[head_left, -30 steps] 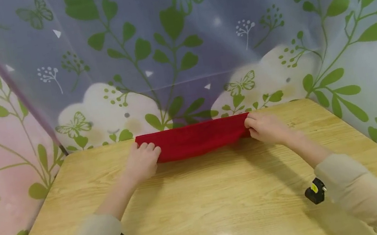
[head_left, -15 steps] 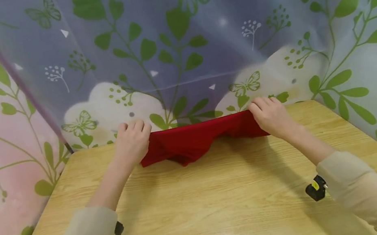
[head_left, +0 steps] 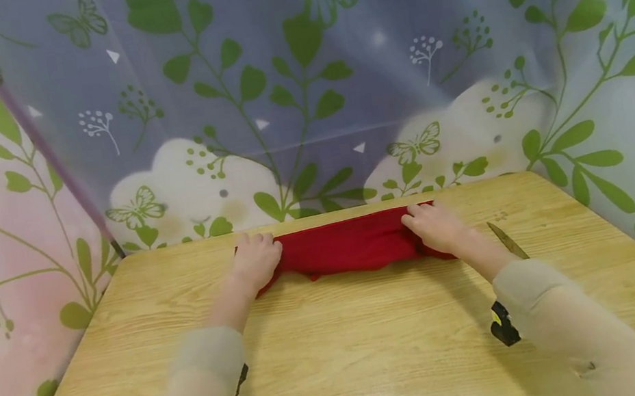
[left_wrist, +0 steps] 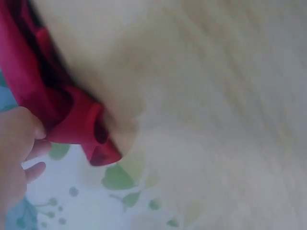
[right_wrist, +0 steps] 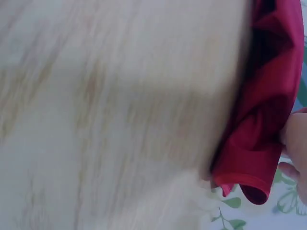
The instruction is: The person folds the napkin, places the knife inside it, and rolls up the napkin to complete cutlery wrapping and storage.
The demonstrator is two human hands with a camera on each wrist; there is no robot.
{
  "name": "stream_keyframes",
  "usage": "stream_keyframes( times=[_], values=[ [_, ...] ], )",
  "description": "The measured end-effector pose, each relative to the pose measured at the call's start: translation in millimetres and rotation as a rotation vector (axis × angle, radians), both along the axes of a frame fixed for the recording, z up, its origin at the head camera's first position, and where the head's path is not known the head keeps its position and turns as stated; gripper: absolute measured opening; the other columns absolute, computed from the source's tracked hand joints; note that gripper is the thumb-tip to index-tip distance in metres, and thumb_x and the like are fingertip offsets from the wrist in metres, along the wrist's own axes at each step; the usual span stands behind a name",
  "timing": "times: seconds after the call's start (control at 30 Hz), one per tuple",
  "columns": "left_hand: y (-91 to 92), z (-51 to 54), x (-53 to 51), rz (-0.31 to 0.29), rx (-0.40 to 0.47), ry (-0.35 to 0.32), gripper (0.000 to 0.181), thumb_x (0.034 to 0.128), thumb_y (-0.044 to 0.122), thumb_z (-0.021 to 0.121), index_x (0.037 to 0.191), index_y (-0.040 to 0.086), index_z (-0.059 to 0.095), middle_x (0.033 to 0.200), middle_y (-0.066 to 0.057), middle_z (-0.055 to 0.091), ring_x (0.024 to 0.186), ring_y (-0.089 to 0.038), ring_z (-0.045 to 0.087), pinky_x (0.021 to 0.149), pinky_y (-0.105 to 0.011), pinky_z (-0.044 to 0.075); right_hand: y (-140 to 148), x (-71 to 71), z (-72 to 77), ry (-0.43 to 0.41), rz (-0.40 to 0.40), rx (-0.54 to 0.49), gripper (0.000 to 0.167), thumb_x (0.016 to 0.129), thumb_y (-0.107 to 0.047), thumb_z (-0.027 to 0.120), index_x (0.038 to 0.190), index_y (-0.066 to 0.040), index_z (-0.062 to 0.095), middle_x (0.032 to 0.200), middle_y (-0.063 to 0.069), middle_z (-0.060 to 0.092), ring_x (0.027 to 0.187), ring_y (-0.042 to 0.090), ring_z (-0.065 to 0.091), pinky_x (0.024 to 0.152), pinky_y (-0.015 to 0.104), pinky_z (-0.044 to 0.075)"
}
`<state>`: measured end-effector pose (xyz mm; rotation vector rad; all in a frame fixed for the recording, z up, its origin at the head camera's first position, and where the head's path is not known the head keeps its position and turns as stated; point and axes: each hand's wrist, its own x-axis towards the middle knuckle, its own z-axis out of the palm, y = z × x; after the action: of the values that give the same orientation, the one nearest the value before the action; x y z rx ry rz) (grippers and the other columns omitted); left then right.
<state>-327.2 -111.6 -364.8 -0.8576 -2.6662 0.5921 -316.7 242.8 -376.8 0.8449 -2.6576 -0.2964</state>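
A red garment [head_left: 344,246] hangs as a wide, folded strip near the table's far edge. My left hand [head_left: 257,259] pinches its upper edge near the left end, and my right hand [head_left: 436,228] grips the same edge near the right end. From the left wrist, the left hand [left_wrist: 19,148] holds the garment [left_wrist: 62,110] between thumb and fingers; a hemmed, tube-like opening droops below. In the right wrist view, the right hand [right_wrist: 295,148] is partly cut off by the frame, and another hemmed opening hangs from the garment [right_wrist: 254,143].
The wood-grain table [head_left: 331,362] extends toward me. A thin brown pointed thing [head_left: 508,240] lies beside my right forearm. Behind the far edge hangs a leaf-and-butterfly printed curtain [head_left: 300,90]. Black wrist devices [head_left: 504,324] sit under both sleeves.
Both hands lifted the garment, then came down and closer together with it. Its lower edge now hangs differently. The brown pointed thing has come into view beside the right forearm.
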Motion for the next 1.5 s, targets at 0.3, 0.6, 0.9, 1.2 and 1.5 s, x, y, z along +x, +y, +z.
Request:
stream_keyframes(
  times=[0.3, 0.6, 0.9, 1.2, 1.5],
  values=[
    [10.2, -8.4, 4.4, 0.050, 0.089, -0.036, 0.016, 0.0852, 0.011, 0.059, 0.100, 0.006, 0.057, 0.100, -0.012, 0.058, 0.097, -0.029, 0.054, 0.081, -0.045, 0.039, -4.3, 3.2, -6.0, -0.054, -0.061, 0.044, 0.016, 0.085, -0.002, 0.060, 0.100, -0.003, 0.057, 0.090, 0.014, 0.053, 0.080, 0.033, 0.058, 0.068, 0.047, 0.045],
    [37.7, -14.4, 27.3, -0.348, 0.020, 0.166, 0.012, 0.0759, 0.015, 0.065, 0.065, 0.013, 0.059, 0.066, -0.001, 0.054, 0.069, -0.020, 0.049, 0.072, -0.038, 0.033, -6.7, 26.1, -4.8, 0.197, 0.411, 0.105, 0.021, 0.076, -0.011, 0.070, 0.092, -0.007, 0.057, 0.087, 0.006, 0.055, 0.074, 0.024, 0.054, 0.059, 0.033, 0.043],
    [66.9, -33.6, 32.0, -0.258, -0.071, 0.177, 0.019, 0.0774, 0.014, 0.064, 0.059, 0.018, 0.062, 0.061, 0.002, 0.057, 0.064, -0.016, 0.046, 0.079, -0.042, 0.032, -19.4, 28.2, -17.6, 0.129, 0.317, 0.195, 0.026, 0.076, -0.025, 0.073, 0.090, -0.010, 0.057, 0.085, 0.004, 0.055, 0.070, 0.022, 0.056, 0.061, 0.034, 0.043],
    [64.7, -38.6, 26.6, -0.165, -0.087, 0.145, 0.022, 0.0805, 0.008, 0.059, 0.061, 0.017, 0.063, 0.062, 0.000, 0.057, 0.065, -0.018, 0.046, 0.082, -0.044, 0.030, -27.7, 23.3, -7.2, 0.238, 0.366, -0.063, 0.013, 0.076, 0.003, 0.063, 0.075, -0.008, 0.055, 0.066, 0.002, 0.055, 0.054, 0.017, 0.053, 0.052, 0.028, 0.035],
    [49.1, 17.0, 13.8, -0.094, 0.164, 0.248, 0.006, 0.0775, 0.010, 0.065, 0.071, 0.010, 0.065, 0.071, -0.005, 0.061, 0.077, -0.024, 0.054, 0.083, -0.048, 0.035, -27.1, 9.3, 18.4, 0.465, 0.359, -0.208, 0.005, 0.083, 0.001, 0.059, 0.086, -0.003, 0.057, 0.084, 0.011, 0.056, 0.073, 0.030, 0.058, 0.062, 0.042, 0.046]
  ],
)
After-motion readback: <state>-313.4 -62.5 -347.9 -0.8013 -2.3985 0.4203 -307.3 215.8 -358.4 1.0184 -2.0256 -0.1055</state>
